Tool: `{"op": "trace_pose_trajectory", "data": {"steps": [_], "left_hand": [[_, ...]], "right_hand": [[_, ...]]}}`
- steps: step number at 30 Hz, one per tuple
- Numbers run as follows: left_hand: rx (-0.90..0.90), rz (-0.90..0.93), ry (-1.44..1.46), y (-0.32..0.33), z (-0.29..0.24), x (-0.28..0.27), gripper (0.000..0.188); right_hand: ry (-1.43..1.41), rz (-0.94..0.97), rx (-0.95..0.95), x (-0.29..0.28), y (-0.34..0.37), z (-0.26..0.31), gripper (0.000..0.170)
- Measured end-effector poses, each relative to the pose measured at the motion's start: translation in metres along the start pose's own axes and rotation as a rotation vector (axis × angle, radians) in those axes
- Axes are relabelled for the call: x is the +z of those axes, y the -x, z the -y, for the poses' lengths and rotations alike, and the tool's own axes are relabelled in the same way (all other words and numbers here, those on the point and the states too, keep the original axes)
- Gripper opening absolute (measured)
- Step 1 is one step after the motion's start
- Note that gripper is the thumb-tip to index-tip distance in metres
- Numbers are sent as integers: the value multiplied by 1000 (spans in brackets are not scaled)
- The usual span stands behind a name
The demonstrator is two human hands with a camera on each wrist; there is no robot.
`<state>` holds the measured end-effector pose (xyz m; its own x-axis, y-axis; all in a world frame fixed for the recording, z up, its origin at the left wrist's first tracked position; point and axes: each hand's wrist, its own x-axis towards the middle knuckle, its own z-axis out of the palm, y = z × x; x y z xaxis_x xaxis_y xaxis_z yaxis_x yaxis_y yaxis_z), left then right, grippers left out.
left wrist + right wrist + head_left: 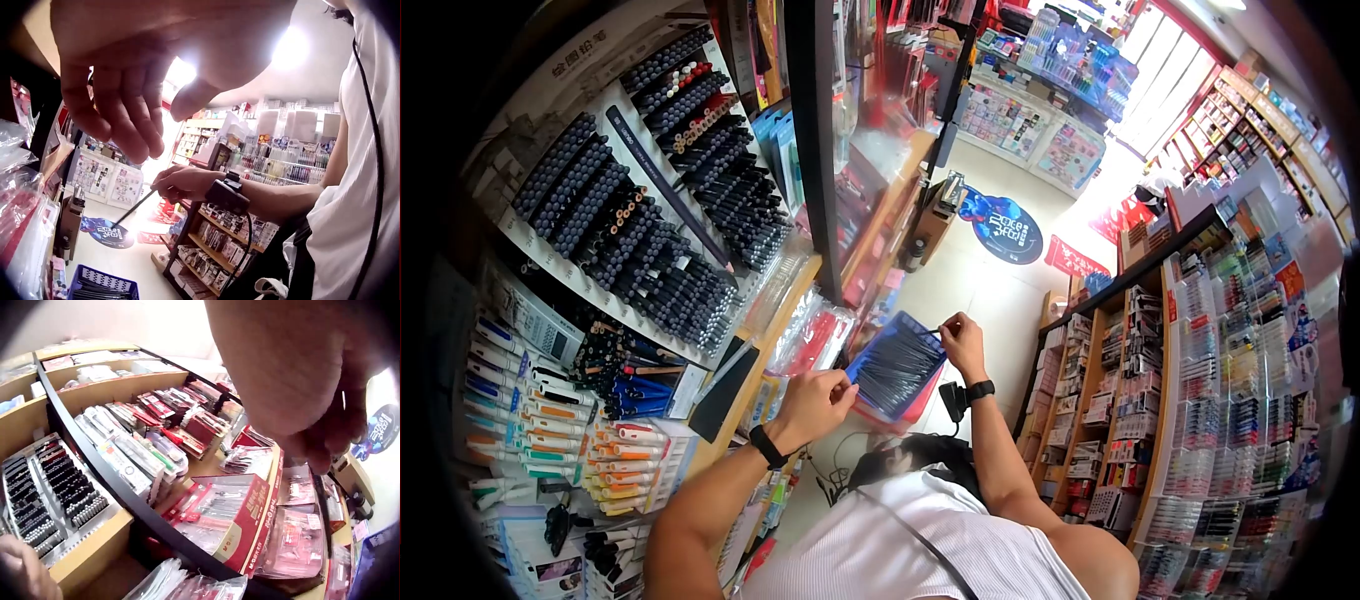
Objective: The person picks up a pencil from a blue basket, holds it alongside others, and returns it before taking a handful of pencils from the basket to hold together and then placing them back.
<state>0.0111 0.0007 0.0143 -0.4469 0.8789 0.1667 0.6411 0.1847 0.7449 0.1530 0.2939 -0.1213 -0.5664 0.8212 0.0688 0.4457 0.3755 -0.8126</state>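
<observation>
Probably light, stiff and smooth: dark stick [134, 209], pinched at one end by my right grip [964, 350], near basket [107, 275]; mid-shaft hold likely steadier. Left grip [808, 408] loosely curved, apparently empty.

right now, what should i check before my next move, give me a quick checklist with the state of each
- Right hand pinches one slim dark stick: ok
- Left hand also on that stick: not ok, its fingers look empty
- Blue basket upright, dark sticks inside: ok
- Drawing-pencil rack standing to your left, stocked: ok
- Markings on the held stick readable: cannot tell
</observation>
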Motion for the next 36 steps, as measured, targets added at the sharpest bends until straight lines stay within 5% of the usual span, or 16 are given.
{"op": "trace_pose_trajectory", "data": {"steps": [10,16,18,20,22,24,28,30,32,33,36], "left_hand": [[-22,113,60,2,8,5,17],[53,117,38,4,11,8,18],[-39,244,77,3,8,3,23],[64,146,75,2,1,4,34],[169,49,74,2,-3,3,47],[317,-58,-31,0,-6,-1,65],[354,-50,30,-1,-8,-6,59],[564,6,64,1,-1,-7,52],[652,-17,119,6,-1,-2,43],[632,49,96,11,0,-2,40],[581,94,31,7,0,0,34]], "right_hand": [[-84,207,-168,-12,21,78,20],[-98,109,-544,6,24,80,19],[-140,69,-621,5,29,87,19],[-71,459,-360,-3,34,96,17],[-111,484,-357,0,45,112,18],[-126,625,-464,7,55,127,20],[-202,934,-547,24,85,148,18],[-268,1056,-757,30,101,156,16],[-324,461,-1293,49,128,159,25],[-295,350,-1369,54,132,157,24],[-230,476,-1237,61,124,145,23]]}}
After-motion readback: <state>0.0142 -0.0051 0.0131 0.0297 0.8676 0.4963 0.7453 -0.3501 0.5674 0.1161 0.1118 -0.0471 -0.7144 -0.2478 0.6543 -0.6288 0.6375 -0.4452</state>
